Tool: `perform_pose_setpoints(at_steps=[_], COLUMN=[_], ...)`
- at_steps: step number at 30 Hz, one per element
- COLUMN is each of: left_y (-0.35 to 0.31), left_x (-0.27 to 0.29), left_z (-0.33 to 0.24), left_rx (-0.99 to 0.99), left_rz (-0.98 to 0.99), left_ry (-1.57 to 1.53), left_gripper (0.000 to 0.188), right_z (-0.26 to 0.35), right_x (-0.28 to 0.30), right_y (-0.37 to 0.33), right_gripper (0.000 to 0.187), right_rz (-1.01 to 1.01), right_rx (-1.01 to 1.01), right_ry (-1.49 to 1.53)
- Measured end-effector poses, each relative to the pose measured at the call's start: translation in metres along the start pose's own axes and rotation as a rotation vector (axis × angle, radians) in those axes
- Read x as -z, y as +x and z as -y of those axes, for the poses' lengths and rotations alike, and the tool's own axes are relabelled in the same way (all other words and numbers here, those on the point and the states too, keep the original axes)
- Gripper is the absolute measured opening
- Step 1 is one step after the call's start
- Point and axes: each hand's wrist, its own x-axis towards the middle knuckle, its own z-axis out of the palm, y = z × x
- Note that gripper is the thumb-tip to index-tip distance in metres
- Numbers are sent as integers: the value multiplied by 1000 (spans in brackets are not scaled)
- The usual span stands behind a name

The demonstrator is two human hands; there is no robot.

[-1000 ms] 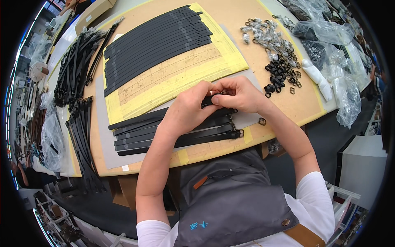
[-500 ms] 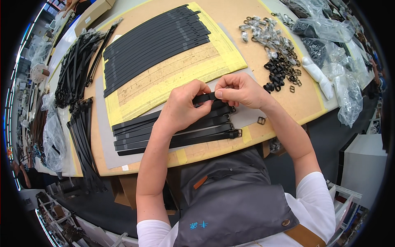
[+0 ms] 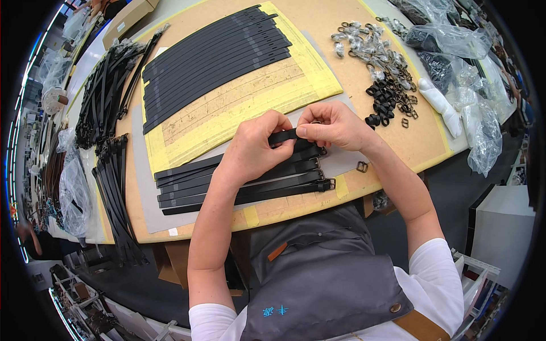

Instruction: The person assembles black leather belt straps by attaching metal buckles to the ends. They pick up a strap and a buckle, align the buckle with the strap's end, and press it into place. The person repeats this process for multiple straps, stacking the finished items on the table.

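Between my two hands I hold the end of a black strap. My left hand pinches it from the left, fingers curled round it. With thumb and fingertips, my right hand grips the strap's end; what else lies under those fingers is hidden. Just below my hands, several black straps with buckles lie side by side, metal buckles at their right ends. A single loose buckle rests to the right of them. Beyond my hands, flat black strips lie in a row on a yellow-edged board.
At the right of the table are a pile of black loops, loose metal buckles and wrapped metal clasps. Plastic bags cover the right edge. Bundled black straps hang over the left side. A cardboard box stands far left.
My hands stay in nearly the same place, still gripping the strap end, with only slight finger movement. The straps and buckles on the table have not moved.
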Motion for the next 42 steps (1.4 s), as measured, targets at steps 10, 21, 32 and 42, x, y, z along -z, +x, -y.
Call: perform_pose_setpoints(at_steps=[10, 21, 32, 42], left_y=[-1, -1, -3, -4], left_x=[-1, -1, -4, -3], left_z=[0, -8, -3, -3], left_rx=[1, -25, -141, -123], left_rz=[-1, -24, -40, 20], left_ry=[-3, 2, -24, -163], left_gripper=[22, 27, 21, 19], right_z=[0, -7, -9, -5], right_x=[-2, -4, -3, -8], right_y=[0, 4, 4, 0], right_gripper=[22, 15, 15, 32], right_rz=[-12, -23, 41, 208], right_rx=[3, 46, 77, 213], right_ry=[-15, 46, 48, -35])
